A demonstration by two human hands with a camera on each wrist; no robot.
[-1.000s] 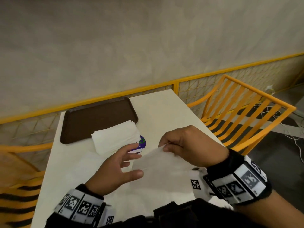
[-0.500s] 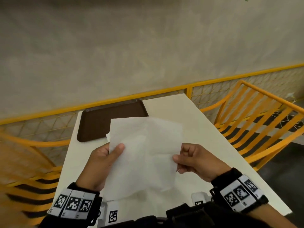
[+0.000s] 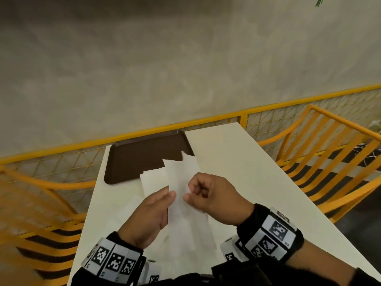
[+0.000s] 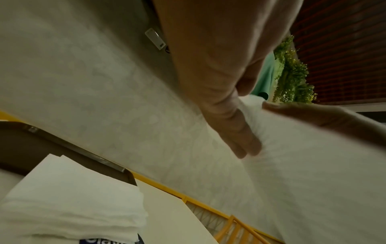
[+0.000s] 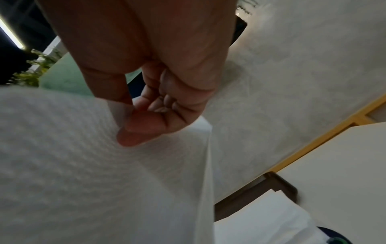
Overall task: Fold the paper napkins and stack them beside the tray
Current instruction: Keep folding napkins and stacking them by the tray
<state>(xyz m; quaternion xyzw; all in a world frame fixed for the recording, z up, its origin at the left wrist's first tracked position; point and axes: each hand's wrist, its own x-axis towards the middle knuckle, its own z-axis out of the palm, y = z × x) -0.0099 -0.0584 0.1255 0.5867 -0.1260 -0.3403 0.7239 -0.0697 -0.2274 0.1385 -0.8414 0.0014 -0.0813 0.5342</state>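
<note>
Paper napkin [image 3: 185,182], white and bent into a tall narrow strip, stands between both hands above the near half of the white desk [image 3: 247,172]. The left hand [image 3: 148,215] holds its left edge, thumb on the near face and straight fingers [image 4: 240,132] flat against the far face. The right hand [image 3: 212,195] pinches the right edge between thumb and forefinger, with the other fingers [image 5: 165,102] curled into the palm. In the right wrist view the sheet shows an embossed texture and a free vertical edge hanging below the thumb.

At 12 o'clock from the hands lies a stack of napkins [image 3: 153,180], partly hidden by the held sheet; its far corners overlap the near right corner of the brown tray [image 3: 140,157]. In the left wrist view the stack [image 4: 69,203] shows several layers resting on a packet with blue print [image 4: 110,241], only a sliver of which is visible. The tray sits at the far left of the desk, at 11 o'clock from the hands, close against a yellow mesh railing [image 3: 206,122] that runs along the far edge. A yellow slatted chair [image 3: 329,153] stands at 2 o'clock, beside the right edge of the desk, and another yellow chair [image 3: 41,193] at 9 o'clock on the left. Both wrists carry bands with black-and-white markers [image 3: 276,232]. A grey wall [image 3: 185,69] rises behind the railing.
</note>
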